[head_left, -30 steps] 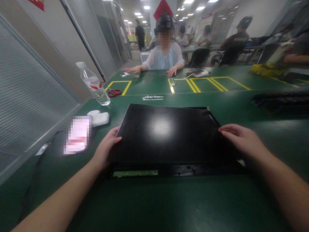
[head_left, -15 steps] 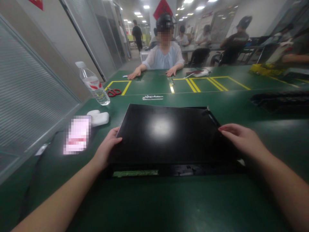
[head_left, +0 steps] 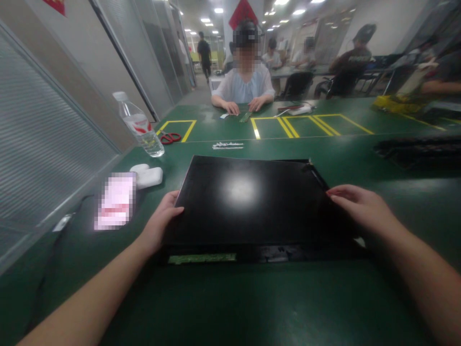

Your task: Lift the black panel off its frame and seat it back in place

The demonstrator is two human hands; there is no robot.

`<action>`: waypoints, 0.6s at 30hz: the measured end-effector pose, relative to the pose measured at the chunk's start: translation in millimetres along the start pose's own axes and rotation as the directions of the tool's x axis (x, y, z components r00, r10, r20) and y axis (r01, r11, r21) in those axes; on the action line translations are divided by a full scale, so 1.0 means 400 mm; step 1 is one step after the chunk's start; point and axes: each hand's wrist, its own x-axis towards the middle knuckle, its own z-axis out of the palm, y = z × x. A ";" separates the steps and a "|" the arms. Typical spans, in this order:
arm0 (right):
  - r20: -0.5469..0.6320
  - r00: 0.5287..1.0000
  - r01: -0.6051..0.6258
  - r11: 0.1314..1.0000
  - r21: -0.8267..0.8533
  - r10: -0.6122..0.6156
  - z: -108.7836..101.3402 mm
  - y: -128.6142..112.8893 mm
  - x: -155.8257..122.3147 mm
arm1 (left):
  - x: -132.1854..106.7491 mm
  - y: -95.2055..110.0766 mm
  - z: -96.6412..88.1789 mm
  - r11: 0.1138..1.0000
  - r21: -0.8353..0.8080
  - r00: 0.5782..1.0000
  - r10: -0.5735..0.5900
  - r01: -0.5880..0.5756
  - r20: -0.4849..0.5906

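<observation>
A glossy black LCD screen panel [head_left: 230, 216] lies before me over a black frame [head_left: 306, 253], with light reflected on its face. My left hand [head_left: 163, 218] grips the panel's left edge, thumb on top and fingers underneath. At the right edge, my right hand [head_left: 360, 204] has its thumb and fingertips closed together on the panel's rim; whether it also pinches the frame I cannot tell. A green circuit board strip [head_left: 202, 258] shows in the frame along the near side. The panel's far right corner sits slightly apart from the frame.
On the left of the green table [head_left: 252, 302] are a water bottle [head_left: 142, 127], red-handled scissors [head_left: 170, 138], a white case [head_left: 149, 177] and a lit, pixelated phone [head_left: 115, 202]. Yellow tape marks the far side, where a co-worker [head_left: 245, 84] sits. Dark parts [head_left: 418, 154] lie at right.
My hands and the panel have hardly moved. Across the table, the co-worker's hands have come together toward the middle, beside a small green strip and a white piece.
</observation>
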 end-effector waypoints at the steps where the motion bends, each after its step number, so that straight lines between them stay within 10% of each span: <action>1: 0.005 1.000 -0.008 1.000 0.010 0.008 0.000 0.001 0.000 | 0.001 -0.001 0.000 1.000 -0.004 1.000 0.005 -0.005 0.000; 18: 0.026 0.999 -0.043 0.996 -0.072 0.045 -0.010 -0.010 -0.004 | 0.004 -0.004 -0.007 1.000 -0.009 0.999 0.012 -0.011 0.037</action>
